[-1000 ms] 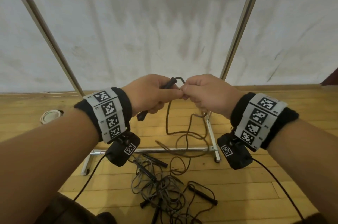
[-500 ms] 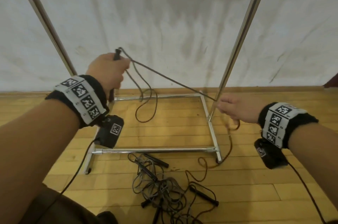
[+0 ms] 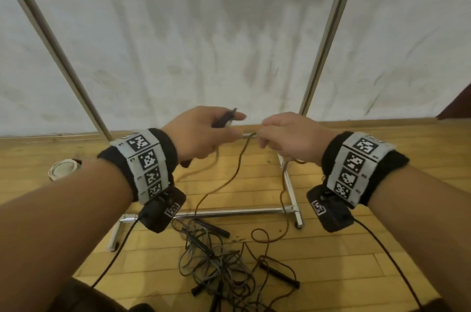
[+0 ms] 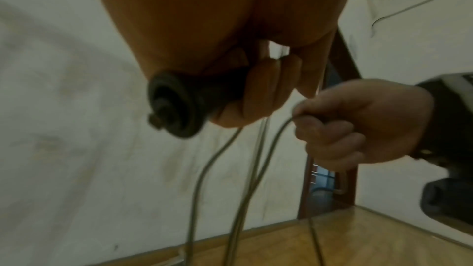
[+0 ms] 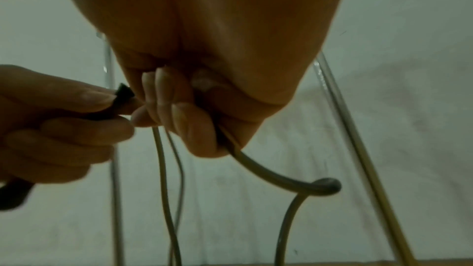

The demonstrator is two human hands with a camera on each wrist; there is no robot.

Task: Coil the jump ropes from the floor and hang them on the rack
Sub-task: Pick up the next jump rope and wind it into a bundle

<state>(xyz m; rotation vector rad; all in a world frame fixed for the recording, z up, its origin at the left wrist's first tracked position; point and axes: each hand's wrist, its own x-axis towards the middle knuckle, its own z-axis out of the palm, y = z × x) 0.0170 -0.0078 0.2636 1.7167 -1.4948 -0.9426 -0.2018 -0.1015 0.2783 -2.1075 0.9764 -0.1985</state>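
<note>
**Hands back together on rope**

Hands were spread apart 0.5 s ago; now nearly touching in front of the rack (image 3: 328, 31). Left hand (image 3: 201, 135) grips the black handle (image 4: 179, 104), fingers curled. Right hand (image 3: 288, 138) pinches the brown rope (image 3: 229, 179). Slack drops to the floor (image 3: 356, 248) beside the rope pile (image 3: 216, 268). Open floor to the right.

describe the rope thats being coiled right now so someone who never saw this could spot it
Start at the metal rack standing against the white wall, then look at the two raised hands in front of it. The brown jump rope runs between them: the left hand grips its black handle, the right hand pinches the cord. Unlike the grey ropes tangled on the floor, it is brown and lifted.
</note>
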